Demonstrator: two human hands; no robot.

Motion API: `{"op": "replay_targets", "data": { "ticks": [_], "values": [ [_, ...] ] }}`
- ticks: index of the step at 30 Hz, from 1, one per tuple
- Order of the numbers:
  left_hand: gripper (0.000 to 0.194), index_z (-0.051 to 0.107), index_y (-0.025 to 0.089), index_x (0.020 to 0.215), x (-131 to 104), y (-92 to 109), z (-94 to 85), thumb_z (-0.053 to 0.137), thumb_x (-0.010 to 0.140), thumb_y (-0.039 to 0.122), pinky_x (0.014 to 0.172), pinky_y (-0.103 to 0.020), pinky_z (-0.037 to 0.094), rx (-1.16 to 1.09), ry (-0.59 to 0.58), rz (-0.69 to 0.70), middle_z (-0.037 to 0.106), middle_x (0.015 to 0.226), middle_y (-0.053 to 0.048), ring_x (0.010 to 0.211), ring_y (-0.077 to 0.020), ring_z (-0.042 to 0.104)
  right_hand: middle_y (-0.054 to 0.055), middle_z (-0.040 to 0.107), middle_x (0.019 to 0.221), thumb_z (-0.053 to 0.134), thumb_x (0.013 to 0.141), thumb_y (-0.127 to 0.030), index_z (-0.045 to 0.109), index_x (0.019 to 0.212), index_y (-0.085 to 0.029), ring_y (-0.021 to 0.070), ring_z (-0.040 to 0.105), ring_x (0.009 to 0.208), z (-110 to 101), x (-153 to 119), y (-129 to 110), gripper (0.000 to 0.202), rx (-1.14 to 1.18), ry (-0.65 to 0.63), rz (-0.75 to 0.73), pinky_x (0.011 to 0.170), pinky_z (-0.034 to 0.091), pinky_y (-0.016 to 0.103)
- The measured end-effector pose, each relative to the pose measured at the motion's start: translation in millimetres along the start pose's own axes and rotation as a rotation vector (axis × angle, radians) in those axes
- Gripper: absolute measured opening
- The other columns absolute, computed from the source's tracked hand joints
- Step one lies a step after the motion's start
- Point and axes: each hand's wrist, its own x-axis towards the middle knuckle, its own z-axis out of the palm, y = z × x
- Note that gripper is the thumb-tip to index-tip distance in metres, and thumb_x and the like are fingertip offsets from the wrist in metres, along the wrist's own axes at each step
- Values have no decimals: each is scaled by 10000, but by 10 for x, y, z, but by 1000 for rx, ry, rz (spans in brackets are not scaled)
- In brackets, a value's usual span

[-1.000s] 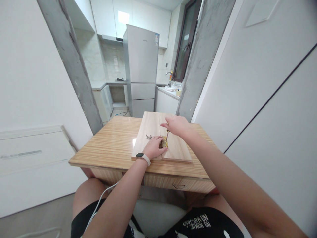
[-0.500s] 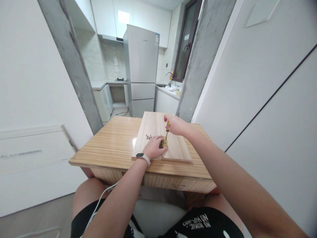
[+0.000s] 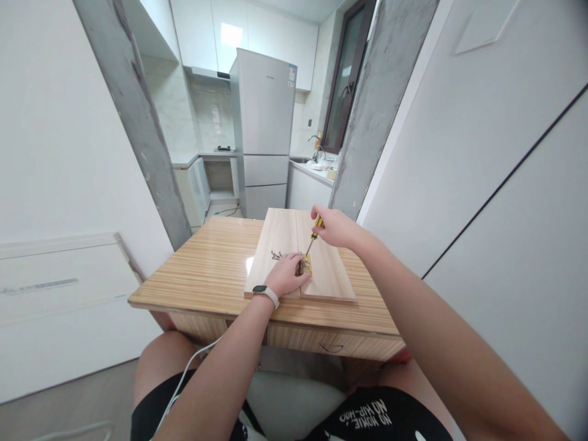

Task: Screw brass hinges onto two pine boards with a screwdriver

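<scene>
Head view: the right hand (image 3: 337, 228), fingers wrapped round the screwdriver (image 3: 315, 236), has swung toward three o'clock; the tool leans more, its tip near the hinge's twelve-o'clock end, perhaps changing spots. The left hand (image 3: 289, 274) stays spread beside the hinge (image 3: 307, 265), grip unclear, on the boards (image 3: 328, 282); screws (image 3: 276, 255) lie at ten o'clock.

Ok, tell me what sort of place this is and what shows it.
Most likely a home, seen from a table facing a small kitchen: beyond it stand a tall fridge, white wall cupboards and a counter.
</scene>
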Motion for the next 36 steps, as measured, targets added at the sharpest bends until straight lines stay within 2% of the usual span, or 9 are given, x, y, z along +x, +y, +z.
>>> {"op": "replay_targets", "data": {
  "ticks": [3, 5, 11, 14, 17, 22, 27, 32, 36],
  "values": [
    [527, 624, 178, 1360, 9, 18, -10, 735, 903, 416, 1164, -449, 440, -12, 3, -3, 653, 1372, -134, 1291, -300, 584, 42, 726, 912, 705, 881, -203, 612, 1005, -231, 210, 649, 827, 37, -105, 160, 158, 76, 130, 54, 720, 406, 293],
    [484, 619, 182, 1356, 12, 32, -18, 711, 927, 385, 1160, -451, 440, -24, 13, -2, 654, 1362, -134, 1284, -294, 584, 37, 715, 872, 691, 880, -237, 606, 941, -231, 208, 647, 798, 172, -235, 298, 105, 166, 222, 154, 716, 419, 301],
    [375, 625, 225, 1347, 6, 124, -81, 636, 975, 266, 1155, -449, 439, -15, 25, 44, 650, 1334, -107, 1278, -273, 570, 25, 700, 771, 687, 820, -399, 547, 878, -245, 227, 679, 741, 1097, -747, 616, 216, 578, 481, 511, 681, 462, 322],
    [346, 649, 237, 1330, 41, 196, -102, 607, 987, 233, 1132, -438, 453, 60, 1, 55, 658, 1292, -98, 1239, -268, 573, 20, 697, 768, 698, 798, -439, 519, 867, -253, 226, 680, 712, 1522, -907, 646, 267, 751, 532, 596, 669, 477, 327],
    [332, 670, 234, 1312, 124, 243, -74, 573, 997, 197, 1106, -408, 468, 117, -29, 70, 674, 1235, -92, 1192, -255, 589, 8, 690, 766, 708, 782, -443, 508, 835, -257, 210, 656, 684, 1760, -965, 648, 278, 821, 539, 610, 653, 471, 317],
    [286, 752, 210, 1130, 295, 214, 33, 512, 1000, 127, 1038, -355, 498, 144, -126, 96, 706, 1086, -86, 1107, -229, 638, -6, 660, 723, 715, 759, -421, 516, 805, -255, 199, 620, 663, 1909, -979, 683, 263, 793, 522, 610, 625, 443, 302],
    [223, 745, 194, 953, 397, 181, 47, 541, 973, 107, 961, -336, 516, 145, -132, 85, 707, 965, -81, 1024, -225, 660, -9, 658, 716, 705, 764, -440, 513, 805, -256, 197, 613, 648, 1911, -994, 674, 269, 800, 506, 621, 615, 428, 298],
    [182, 744, 203, 923, 438, 108, -89, 575, 966, 149, 874, -308, 529, 23, -22, -3, 734, 953, -65, 920, -199, 675, -15, 643, 670, 702, 767, -416, 507, 787, -255, 196, 602, 633, 1835, -1010, 618, 254, 757, 483, 653, 617, 408, 302],
    [144, 777, 187, 955, 407, -203, -273, 636, 935, 174, 860, -311, 540, -54, 111, -177, 769, 966, -71, 899, -195, 690, -7, 660, 686, 695, 778, -431, 521, 798, -253, 202, 609, 654, 1848, -1016, 634, 250, 752, 472, 654, 626, 409, 305]
  ]
}}
